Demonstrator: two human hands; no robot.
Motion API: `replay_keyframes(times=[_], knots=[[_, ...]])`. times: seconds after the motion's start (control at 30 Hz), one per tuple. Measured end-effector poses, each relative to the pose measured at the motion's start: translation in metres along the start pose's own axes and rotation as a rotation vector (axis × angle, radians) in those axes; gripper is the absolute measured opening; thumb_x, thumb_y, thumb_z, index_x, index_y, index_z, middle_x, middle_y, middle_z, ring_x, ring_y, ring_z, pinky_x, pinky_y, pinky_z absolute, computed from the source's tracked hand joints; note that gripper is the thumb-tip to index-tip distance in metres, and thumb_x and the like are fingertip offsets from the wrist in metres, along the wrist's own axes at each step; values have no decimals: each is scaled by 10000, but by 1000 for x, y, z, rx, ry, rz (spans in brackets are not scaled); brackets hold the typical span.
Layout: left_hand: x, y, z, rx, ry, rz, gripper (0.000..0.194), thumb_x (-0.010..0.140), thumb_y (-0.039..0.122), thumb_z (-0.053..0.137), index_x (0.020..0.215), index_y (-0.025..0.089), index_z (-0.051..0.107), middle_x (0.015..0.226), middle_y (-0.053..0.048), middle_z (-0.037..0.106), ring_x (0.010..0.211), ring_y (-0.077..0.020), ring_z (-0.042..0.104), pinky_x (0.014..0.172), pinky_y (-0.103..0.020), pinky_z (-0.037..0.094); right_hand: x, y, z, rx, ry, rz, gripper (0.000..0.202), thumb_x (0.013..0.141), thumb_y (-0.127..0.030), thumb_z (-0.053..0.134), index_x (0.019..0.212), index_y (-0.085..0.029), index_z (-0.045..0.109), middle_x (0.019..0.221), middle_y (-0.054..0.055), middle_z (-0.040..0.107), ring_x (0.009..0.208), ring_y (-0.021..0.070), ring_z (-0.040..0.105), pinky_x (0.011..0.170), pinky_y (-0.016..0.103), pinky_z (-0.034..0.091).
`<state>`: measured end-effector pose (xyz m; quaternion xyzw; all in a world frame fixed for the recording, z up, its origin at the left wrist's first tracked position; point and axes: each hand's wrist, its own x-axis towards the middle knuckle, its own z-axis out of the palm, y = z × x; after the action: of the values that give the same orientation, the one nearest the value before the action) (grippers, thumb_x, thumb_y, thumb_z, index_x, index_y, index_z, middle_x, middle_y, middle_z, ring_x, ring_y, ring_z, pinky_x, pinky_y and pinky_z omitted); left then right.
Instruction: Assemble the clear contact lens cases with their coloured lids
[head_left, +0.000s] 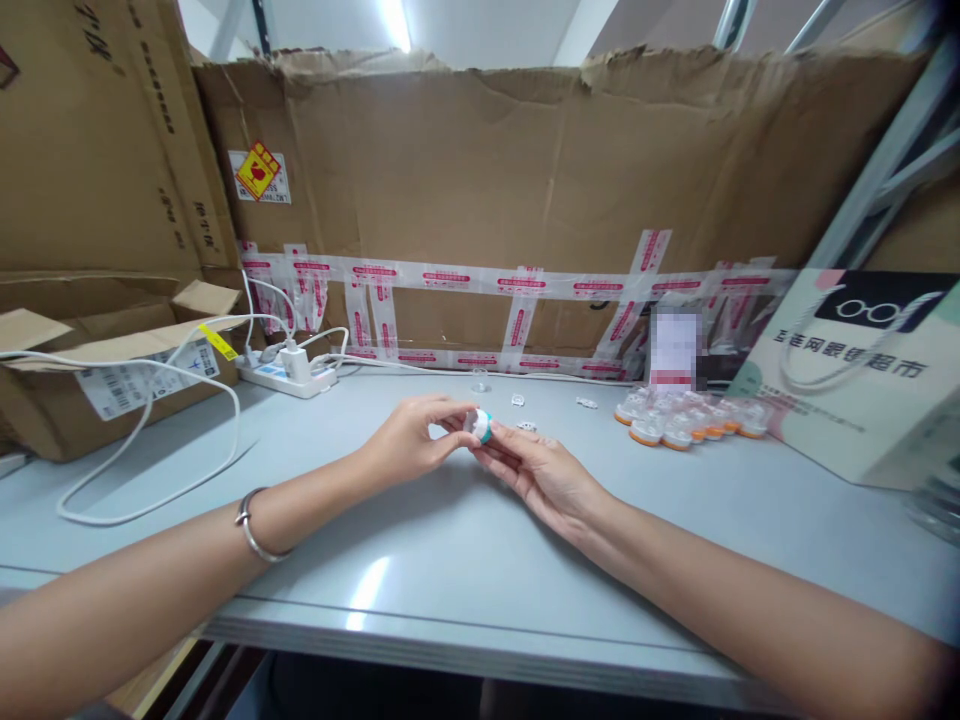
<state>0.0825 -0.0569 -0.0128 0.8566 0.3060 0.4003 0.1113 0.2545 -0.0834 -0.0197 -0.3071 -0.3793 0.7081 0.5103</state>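
Observation:
A small round piece, white with a teal rim (478,426), is held between both hands above the middle of the table (420,570). My left hand (411,436) pinches its white side between thumb and fingers. My right hand (541,474) grips the teal side with its thumb on top and the other fingers curled beneath. Just behind the hands lie small white parts, one (518,400) beyond the piece and another (586,403) farther right. A clear round part (481,380) sits behind them.
Several clear cases with orange bases (660,430) stand at the right, beside a paper bag (862,380). A power strip (292,375) with white cables lies at the back left, near an open cardboard box (97,390). Taped cardboard (465,170) walls the back.

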Motion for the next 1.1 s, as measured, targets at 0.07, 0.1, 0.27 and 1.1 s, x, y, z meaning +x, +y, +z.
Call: replay_keyframes(times=[0.07, 0.1, 0.27, 1.1], knots=[[0, 2, -1, 26, -6, 26, 227, 800, 240, 562, 995, 147, 629, 846, -69, 641, 741, -140, 598, 710, -281, 500, -1, 0, 0, -7, -11, -6, 136, 707, -186, 658, 803, -105, 708, 831, 73, 712, 813, 129, 645, 833, 229, 497], [0, 3, -2, 37, -6, 50, 232, 803, 239, 559, 1008, 151, 623, 851, -66, 634, 749, -139, 592, 723, -283, 495, -2, 0, 1, -5, -8, -13, 136, 708, -193, 656, 802, -108, 707, 830, 70, 712, 808, 130, 645, 837, 239, 497], [1, 7, -6, 71, -13, 156, 303, 806, 216, 554, 1105, 169, 569, 904, -63, 599, 816, -140, 570, 772, -290, 481, 1, 0, 3, 43, 38, -68, 129, 691, -221, 676, 786, -137, 703, 832, 48, 714, 812, 127, 641, 851, 267, 495], [8, -3, 7, -545, -59, -175, 331, 765, 180, 602, 1085, 133, 532, 1075, -97, 638, 976, -189, 618, 899, -357, 504, 4, -1, -2, 42, 149, -75, 188, 658, -217, 709, 807, -101, 701, 909, 87, 701, 854, 139, 642, 837, 231, 517]])
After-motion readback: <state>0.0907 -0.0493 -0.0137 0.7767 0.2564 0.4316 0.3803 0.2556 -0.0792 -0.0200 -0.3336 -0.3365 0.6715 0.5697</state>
